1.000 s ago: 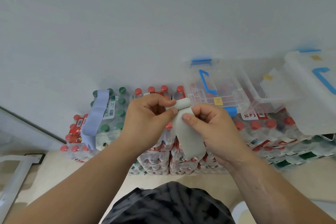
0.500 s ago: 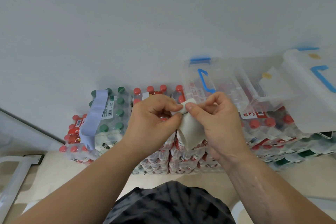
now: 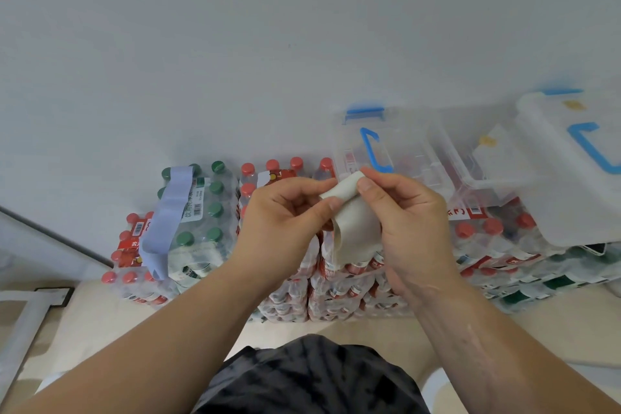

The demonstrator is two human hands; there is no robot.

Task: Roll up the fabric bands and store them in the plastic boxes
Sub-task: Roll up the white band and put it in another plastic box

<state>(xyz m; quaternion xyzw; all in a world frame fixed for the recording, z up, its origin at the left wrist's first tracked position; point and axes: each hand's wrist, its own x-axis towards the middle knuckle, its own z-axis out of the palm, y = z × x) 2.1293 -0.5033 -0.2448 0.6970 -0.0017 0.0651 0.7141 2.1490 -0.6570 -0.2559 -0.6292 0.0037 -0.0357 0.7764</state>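
I hold a cream fabric band (image 3: 354,228) in the air in front of me, its top end rolled into a small tube and a short tail hanging down. My left hand (image 3: 285,215) pinches the roll from the left with thumb and fingers. My right hand (image 3: 403,212) grips it from the right. A pale lilac band (image 3: 168,218) lies draped over a pack of green-capped bottles at the left. Behind my hands stands a clear plastic box (image 3: 386,148) with blue handle and clasp. Another clear box (image 3: 477,161) sits open to its right.
Shrink-wrapped packs of red-capped bottles (image 3: 336,279) are stacked against the white wall and carry the boxes. A large clear lid with a blue handle (image 3: 578,165) leans at the far right. A white frame (image 3: 23,319) lies on the beige floor at the left.
The hanging tail of the cream band has grown shorter as the roll took it up. Both hands have risen slightly and stayed closed on the band.
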